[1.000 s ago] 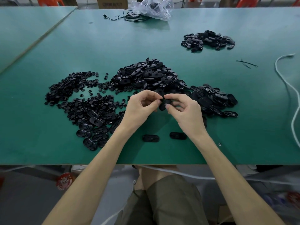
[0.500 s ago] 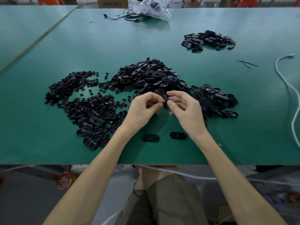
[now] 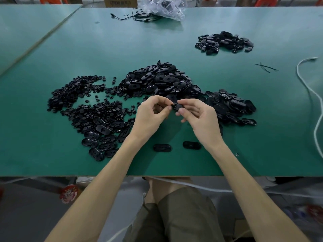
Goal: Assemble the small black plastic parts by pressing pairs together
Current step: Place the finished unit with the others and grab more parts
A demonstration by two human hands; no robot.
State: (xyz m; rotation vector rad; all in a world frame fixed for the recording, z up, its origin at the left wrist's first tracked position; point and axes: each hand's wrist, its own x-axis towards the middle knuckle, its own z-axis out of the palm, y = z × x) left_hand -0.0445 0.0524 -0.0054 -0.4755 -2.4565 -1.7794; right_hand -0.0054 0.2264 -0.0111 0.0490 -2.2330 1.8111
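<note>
Just above the green table [image 3: 174, 41], in front of the middle heap of oval shells [image 3: 157, 79], your two hands meet. Your right hand [image 3: 201, 117] pinches a black oval part [image 3: 177, 107] between thumb and forefinger, the other fingers loosely curled beneath. Your left hand [image 3: 150, 116] has its thumb and forefinger closed narrowly on the part's left end; whether a small piece sits between them cannot be made out.

Small round pieces [image 3: 83, 102] spread to your left, more shells [image 3: 230, 107] to your right, and a further pile [image 3: 223, 41] lies well apart at the back. Two loose ovals [image 3: 162, 147] lie flat near the table edge. A white cable [image 3: 314, 102] trails along the right side.

The held part's long axis seems to run roughly left to right, though your fingers hide most of it.
</note>
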